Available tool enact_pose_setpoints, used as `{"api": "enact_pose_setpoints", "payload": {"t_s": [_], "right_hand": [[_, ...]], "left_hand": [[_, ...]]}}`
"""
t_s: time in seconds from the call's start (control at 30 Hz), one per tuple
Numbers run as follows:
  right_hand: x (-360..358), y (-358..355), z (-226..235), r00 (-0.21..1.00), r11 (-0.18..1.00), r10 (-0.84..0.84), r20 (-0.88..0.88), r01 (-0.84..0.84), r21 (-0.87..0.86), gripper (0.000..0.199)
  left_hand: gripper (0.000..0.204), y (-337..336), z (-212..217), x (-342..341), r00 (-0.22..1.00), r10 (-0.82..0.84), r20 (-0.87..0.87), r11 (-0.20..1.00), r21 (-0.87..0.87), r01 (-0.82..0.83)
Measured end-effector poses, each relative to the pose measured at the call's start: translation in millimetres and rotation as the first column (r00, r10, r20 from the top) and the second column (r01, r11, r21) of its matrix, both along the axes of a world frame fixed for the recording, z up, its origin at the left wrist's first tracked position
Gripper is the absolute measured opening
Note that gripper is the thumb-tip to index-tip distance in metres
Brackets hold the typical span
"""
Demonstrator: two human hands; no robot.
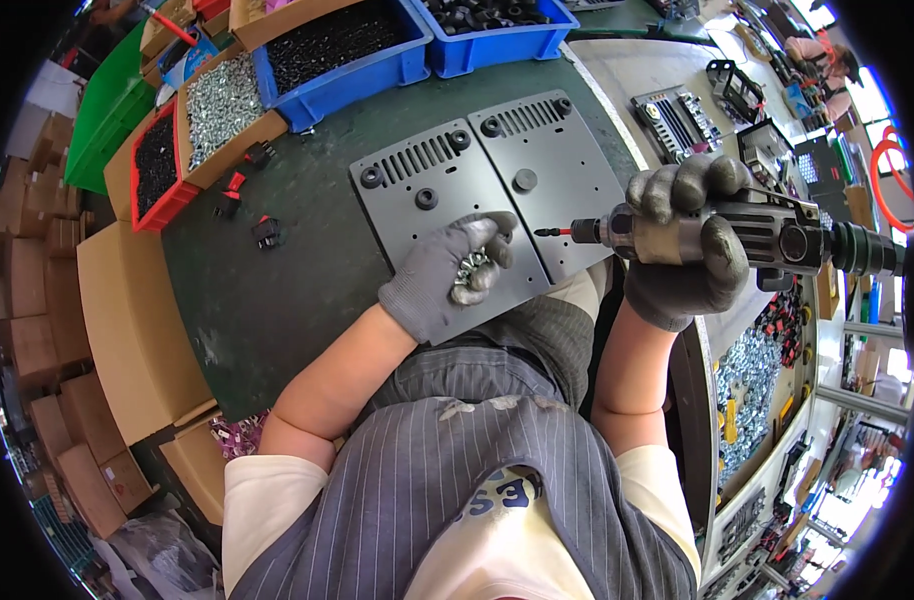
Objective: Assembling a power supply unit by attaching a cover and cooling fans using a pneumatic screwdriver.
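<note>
My left hand (433, 278), in a grey glove, curls its fingers around several small silver screws (471, 268). It is over the left one of two dark grey metal plates with slots and holes (393, 216). The right plate (572, 165) lies close beside it. Round black feet (426, 199) sit on both plates, most of them near the slotted far ends. In my gloved right hand (677, 290) is a power screwdriver (792, 240), held level. Its red-banded bit (551, 232) points left, above the right plate, near my left fingertips.
Blue bins (349, 75) of small black parts stand along the far edge of the dark green table (267, 340). A cardboard box of silver screws (223, 105) and a red bin (159, 178) are at far left. Small black-and-red parts (267, 232) lie nearby. A conveyor with metal assemblies (677, 125) runs at right.
</note>
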State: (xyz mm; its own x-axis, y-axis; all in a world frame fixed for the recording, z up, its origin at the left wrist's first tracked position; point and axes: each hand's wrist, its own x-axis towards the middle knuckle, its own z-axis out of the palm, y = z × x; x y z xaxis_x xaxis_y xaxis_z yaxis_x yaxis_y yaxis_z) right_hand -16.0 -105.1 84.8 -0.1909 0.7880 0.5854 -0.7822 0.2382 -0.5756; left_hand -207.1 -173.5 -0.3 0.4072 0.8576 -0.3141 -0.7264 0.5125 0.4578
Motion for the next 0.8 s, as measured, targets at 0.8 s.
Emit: {"api": "enact_pose_setpoints", "payload": {"t_s": [0.8], "right_hand": [[4,-15,0,0.995,0.995,0.076,-0.065,-0.072,0.063,0.044]], "left_hand": [[0.03,-15,19,12,0.993,-0.04,0.114,0.998,-0.04,0.045]]}}
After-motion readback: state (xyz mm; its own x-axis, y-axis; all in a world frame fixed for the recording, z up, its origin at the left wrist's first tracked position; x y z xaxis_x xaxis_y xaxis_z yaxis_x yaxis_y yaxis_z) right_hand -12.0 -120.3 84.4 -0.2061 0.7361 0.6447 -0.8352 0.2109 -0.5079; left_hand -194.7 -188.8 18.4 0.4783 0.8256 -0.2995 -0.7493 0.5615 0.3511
